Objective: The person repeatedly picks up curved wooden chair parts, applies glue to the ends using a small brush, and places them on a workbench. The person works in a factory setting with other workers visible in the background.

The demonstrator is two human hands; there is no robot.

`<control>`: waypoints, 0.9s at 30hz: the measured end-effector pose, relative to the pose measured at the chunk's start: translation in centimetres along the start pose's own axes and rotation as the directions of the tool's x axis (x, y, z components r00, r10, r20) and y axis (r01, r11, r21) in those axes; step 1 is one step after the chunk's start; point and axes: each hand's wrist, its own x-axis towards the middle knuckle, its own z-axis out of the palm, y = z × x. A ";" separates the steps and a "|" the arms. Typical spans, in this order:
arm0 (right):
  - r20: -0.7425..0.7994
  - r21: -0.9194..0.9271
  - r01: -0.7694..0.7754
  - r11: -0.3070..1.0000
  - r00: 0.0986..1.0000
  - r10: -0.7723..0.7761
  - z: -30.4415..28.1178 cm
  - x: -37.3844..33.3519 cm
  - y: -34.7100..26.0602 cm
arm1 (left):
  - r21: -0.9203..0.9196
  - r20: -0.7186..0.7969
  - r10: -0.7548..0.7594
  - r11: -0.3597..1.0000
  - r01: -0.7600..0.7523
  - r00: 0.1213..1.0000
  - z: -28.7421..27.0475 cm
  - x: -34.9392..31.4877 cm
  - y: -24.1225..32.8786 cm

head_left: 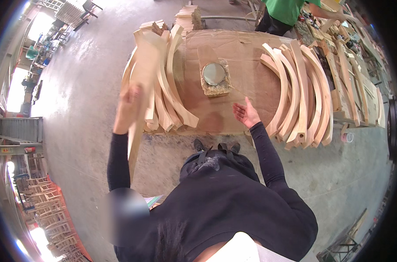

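Note:
On the left side of the table, my left hand (127,107) is closed around a long curved wooden piece (147,54). The piece is blurred by motion and reaches from over the left stack down past the table's near edge. My right hand (246,114) is held over the front middle of the table, palm turned inward and fingers apart. Just beyond its fingertips is a thin stick (241,91), which seems to touch nothing in the hand. A round container (214,74) with a pale, shiny top rests on a crusted, yellowish block (216,91) in the middle.
Curved wooden pieces (174,87) lie stacked at the left, and more curved pieces (301,96) at the right. Brown cardboard (194,111) covers the table. A person in a green shirt (282,15) stands at the far side, beside a bench of wooden parts (351,78).

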 end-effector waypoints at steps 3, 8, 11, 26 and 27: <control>0.105 -0.232 0.099 0.968 0.991 -0.077 2.4 -3.6 0.1 | -0.445 -0.269 -0.163 0.895 0.028 0.949 -5.8 2.2 0.8; 0.604 -0.553 0.781 0.292 0.617 -0.505 12.6 -12.9 0.9 | -0.573 -0.705 -0.231 0.743 -0.346 0.670 -13.4 1.3 2.1; 0.682 -0.325 0.908 0.262 0.418 -0.601 15.4 -13.5 2.0 | -0.660 -0.620 -0.342 0.715 -0.233 0.707 -9.3 0.4 1.2; 0.481 -0.196 0.765 0.613 0.620 -0.620 17.1 -13.5 2.4 | -0.084 0.229 -0.045 0.994 0.066 0.972 2.4 -12.3 6.3; 0.557 -0.243 0.796 0.554 0.582 -0.593 17.5 -13.5 2.5 | 0.065 0.238 0.114 0.989 -0.133 0.965 3.5 -10.6 8.9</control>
